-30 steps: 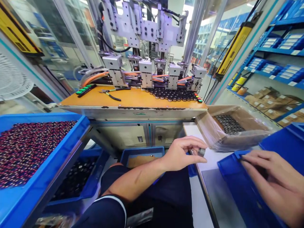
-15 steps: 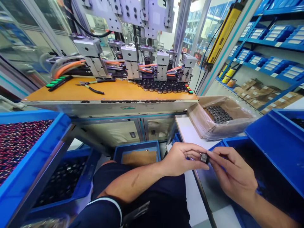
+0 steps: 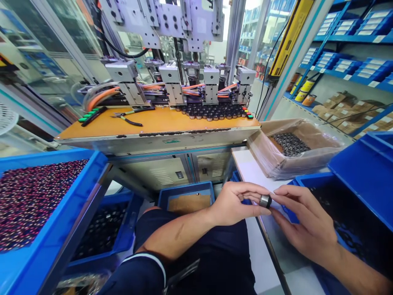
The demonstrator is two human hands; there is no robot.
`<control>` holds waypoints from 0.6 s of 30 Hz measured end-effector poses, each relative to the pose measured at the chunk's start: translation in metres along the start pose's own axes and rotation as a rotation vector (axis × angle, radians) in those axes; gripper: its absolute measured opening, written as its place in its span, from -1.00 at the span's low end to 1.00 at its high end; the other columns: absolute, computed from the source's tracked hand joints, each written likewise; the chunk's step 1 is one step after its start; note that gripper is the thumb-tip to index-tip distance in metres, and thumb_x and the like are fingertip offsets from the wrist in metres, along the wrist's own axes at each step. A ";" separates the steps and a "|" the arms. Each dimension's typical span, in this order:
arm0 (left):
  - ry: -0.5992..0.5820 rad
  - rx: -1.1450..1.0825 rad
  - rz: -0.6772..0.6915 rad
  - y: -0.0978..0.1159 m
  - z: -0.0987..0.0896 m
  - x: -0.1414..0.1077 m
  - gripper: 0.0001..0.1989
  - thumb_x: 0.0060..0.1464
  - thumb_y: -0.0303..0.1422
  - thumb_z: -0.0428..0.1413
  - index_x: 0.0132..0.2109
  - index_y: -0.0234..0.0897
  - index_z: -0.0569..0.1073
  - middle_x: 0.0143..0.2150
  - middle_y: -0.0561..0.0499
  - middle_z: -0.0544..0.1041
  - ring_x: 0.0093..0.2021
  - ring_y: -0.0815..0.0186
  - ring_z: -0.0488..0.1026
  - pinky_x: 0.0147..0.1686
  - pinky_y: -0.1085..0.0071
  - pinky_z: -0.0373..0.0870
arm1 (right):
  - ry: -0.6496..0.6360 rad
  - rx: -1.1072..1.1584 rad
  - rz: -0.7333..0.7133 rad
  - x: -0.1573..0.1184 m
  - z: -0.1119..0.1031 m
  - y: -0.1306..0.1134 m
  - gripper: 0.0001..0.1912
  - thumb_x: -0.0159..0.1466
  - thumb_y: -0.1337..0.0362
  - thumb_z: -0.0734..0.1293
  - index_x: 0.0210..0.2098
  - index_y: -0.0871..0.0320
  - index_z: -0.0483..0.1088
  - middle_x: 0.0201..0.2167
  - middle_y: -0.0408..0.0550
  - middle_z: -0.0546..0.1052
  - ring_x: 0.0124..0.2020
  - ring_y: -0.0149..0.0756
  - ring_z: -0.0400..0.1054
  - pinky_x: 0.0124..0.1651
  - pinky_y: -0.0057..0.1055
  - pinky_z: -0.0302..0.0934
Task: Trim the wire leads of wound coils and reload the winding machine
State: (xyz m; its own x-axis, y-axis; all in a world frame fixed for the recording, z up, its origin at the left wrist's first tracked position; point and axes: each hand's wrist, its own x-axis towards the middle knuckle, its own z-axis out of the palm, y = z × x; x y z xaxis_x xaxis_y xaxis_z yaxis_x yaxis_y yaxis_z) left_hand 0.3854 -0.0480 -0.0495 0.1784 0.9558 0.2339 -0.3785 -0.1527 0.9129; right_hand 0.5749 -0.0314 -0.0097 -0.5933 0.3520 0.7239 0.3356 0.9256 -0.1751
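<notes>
A small metal cylinder with a black cap (image 3: 265, 200) is held level over the right side of my lap. My left hand (image 3: 235, 205) pinches its metal end between thumb and fingers. From the other side, the fingertips and thumb of my right hand (image 3: 307, 217) close around the black end. Several similar black-topped cylinders (image 3: 211, 112) stand packed together on the orange bench top (image 3: 166, 125), below the machine's metal blocks (image 3: 172, 78).
Pliers (image 3: 130, 116) lie on the bench. A carton (image 3: 273, 159) of small metal parts stands on the white side table (image 3: 245, 164). Blue bins (image 3: 100, 164) of parts flank me on the left, with another blue bin (image 3: 310, 180) at the right. A blue tray (image 3: 186, 188) sits below the bench.
The camera view has turned slightly left. My right fingers have spread a little around the black end, and more of the metal cylinder shows.
</notes>
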 end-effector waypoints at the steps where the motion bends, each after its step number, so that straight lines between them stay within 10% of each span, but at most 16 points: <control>1: 0.009 -0.013 -0.027 0.001 0.000 0.000 -0.50 -0.27 -0.29 0.46 -0.12 -0.38 0.63 -0.33 -0.05 0.63 -0.32 0.37 0.56 -0.17 0.44 0.53 | 0.001 -0.002 -0.008 0.000 0.000 0.001 -0.67 0.27 0.58 0.36 0.01 0.28 0.39 -0.09 0.10 0.42 -0.10 -0.26 0.40 -0.12 -0.41 0.37; 18: 0.036 -0.063 -0.168 0.007 0.003 -0.001 -0.44 -0.41 -0.27 0.50 -0.17 -0.40 0.64 -0.29 -0.14 0.69 -0.26 0.20 0.66 -0.13 0.31 0.63 | -0.014 -0.081 -0.080 -0.009 -0.001 0.005 -0.59 0.30 0.55 0.34 0.12 0.18 0.37 -0.18 -0.02 0.44 -0.21 -0.31 0.41 -0.18 -0.41 0.42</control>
State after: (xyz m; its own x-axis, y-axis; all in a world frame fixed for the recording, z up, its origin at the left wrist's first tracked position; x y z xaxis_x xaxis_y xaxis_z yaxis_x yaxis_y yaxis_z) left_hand 0.3849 -0.0510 -0.0421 0.2116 0.9751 0.0669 -0.4022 0.0245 0.9152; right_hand 0.5830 -0.0300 -0.0161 -0.6306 0.2804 0.7237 0.3450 0.9365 -0.0622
